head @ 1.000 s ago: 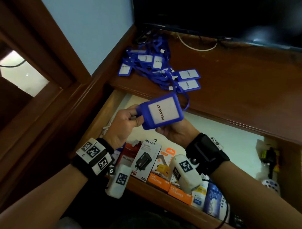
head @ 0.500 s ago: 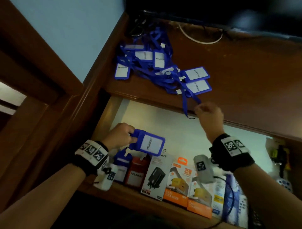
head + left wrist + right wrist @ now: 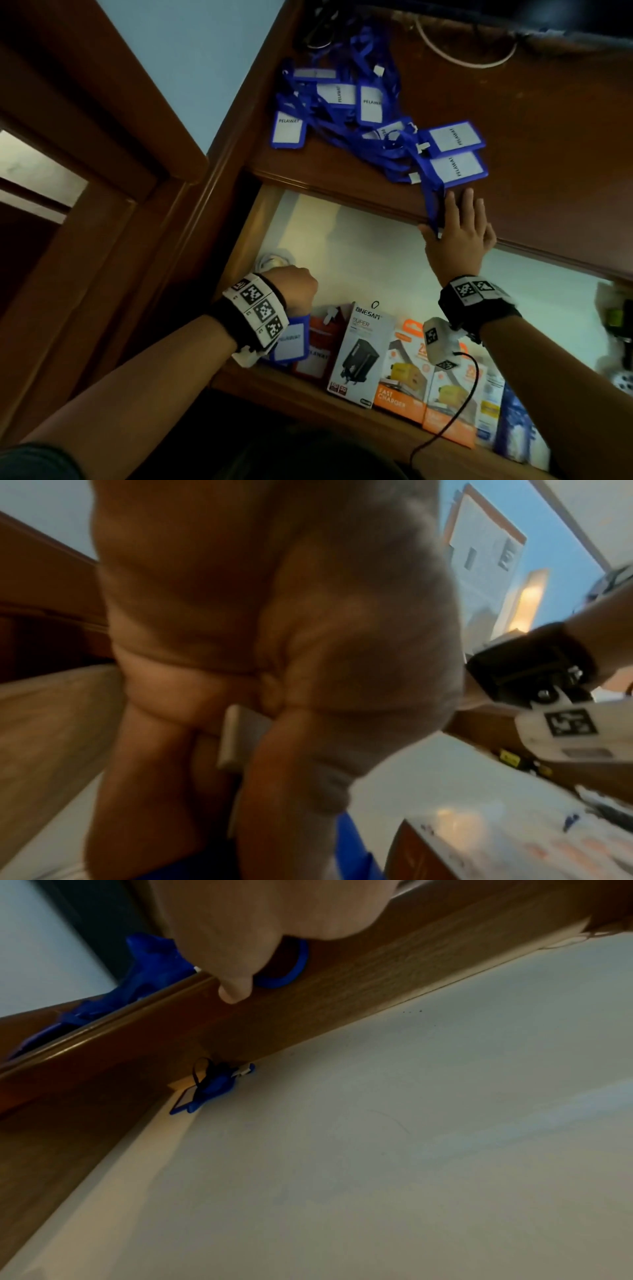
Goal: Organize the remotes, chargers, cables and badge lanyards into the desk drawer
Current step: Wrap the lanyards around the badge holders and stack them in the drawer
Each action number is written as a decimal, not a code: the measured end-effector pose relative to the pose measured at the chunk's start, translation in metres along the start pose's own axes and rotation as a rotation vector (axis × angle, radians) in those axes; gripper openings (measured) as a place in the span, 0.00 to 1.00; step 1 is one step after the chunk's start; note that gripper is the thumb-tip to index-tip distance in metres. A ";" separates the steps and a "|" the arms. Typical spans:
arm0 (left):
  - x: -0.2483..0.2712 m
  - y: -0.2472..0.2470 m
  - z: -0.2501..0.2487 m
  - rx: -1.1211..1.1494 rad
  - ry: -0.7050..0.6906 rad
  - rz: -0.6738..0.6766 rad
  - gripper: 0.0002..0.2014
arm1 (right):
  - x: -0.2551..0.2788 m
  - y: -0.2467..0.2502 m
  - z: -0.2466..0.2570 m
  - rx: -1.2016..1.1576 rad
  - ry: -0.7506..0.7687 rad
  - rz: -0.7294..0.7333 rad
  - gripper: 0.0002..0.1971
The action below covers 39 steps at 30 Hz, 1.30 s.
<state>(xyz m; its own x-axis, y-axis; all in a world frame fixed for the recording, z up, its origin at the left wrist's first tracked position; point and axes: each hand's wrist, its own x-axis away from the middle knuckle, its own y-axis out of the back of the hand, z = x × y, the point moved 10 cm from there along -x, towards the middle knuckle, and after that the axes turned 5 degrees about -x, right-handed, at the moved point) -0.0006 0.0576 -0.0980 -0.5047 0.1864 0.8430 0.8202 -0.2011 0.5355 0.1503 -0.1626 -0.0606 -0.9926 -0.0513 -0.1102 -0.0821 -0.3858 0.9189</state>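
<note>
Several blue badge lanyards (image 3: 373, 113) marked PELAWAT lie tangled on the brown desk top (image 3: 548, 144). My right hand (image 3: 459, 219) lies flat on the desk's front edge, fingers straight. It presses on a blue strap (image 3: 432, 202) that hangs over the edge; the strap loop (image 3: 291, 969) shows under the thumb in the right wrist view. My left hand (image 3: 301, 291) is low in the open drawer (image 3: 376, 260), at its front left corner. Its fingers curl round a blue badge (image 3: 291, 339), which the wrist partly hides. Another blue badge (image 3: 212, 1088) lies in the drawer's far corner.
Charger boxes (image 3: 363, 353) stand in a row along the drawer's front, black-and-white then orange (image 3: 400, 383). A white cable coil (image 3: 274, 263) lies by the drawer's left wall. Small items (image 3: 616, 318) sit at its right end. A white cable (image 3: 462, 54) loops at the desk's back.
My left hand has lowered the blue badge into the drawer's front left corner. My right hand let go of that badge, reached up to the hanging strap and now lies flat on it.
</note>
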 end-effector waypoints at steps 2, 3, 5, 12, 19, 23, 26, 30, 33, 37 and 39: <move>0.003 -0.010 0.001 -0.047 0.010 -0.003 0.08 | 0.002 0.004 -0.002 -0.039 0.009 -0.019 0.31; 0.003 -0.016 0.000 -0.073 0.014 -0.011 0.08 | 0.005 0.007 -0.002 -0.063 0.008 -0.035 0.28; 0.002 -0.026 -0.005 -0.126 0.024 -0.052 0.08 | 0.008 0.015 -0.002 -0.101 -0.005 -0.060 0.21; 0.001 -0.031 -0.003 -0.053 0.129 -0.232 0.09 | 0.006 0.030 0.008 0.000 0.084 0.147 0.18; 0.017 -0.038 0.012 0.220 0.298 -0.443 0.16 | 0.007 0.030 0.012 0.065 0.116 0.219 0.20; 0.027 -0.038 0.011 0.436 0.356 -0.563 0.20 | 0.004 0.050 0.022 0.015 0.169 0.073 0.07; 0.036 -0.031 -0.001 0.564 0.316 -0.625 0.20 | 0.002 0.052 0.020 -0.008 0.174 0.059 0.03; 0.061 0.020 -0.024 0.692 0.169 -0.834 0.21 | 0.001 0.049 0.013 -0.121 0.091 0.159 0.05; 0.084 0.080 -0.036 0.701 0.071 -1.016 0.25 | 0.008 0.073 0.020 -0.382 0.015 0.152 0.03; 0.109 0.163 -0.057 0.623 -0.092 -1.158 0.30 | 0.017 0.125 0.043 -0.689 0.024 0.045 0.05; 0.115 0.193 -0.069 0.518 -0.131 -1.174 0.33 | 0.025 0.143 0.049 -0.845 -0.004 0.045 0.11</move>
<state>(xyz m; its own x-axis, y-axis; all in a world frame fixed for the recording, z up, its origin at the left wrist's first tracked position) 0.0810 -0.0263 0.1064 -0.9850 0.0950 -0.1439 -0.0713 0.5354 0.8416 0.1091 -0.1740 0.0868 -0.9937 -0.0808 -0.0778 0.0507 -0.9424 0.3305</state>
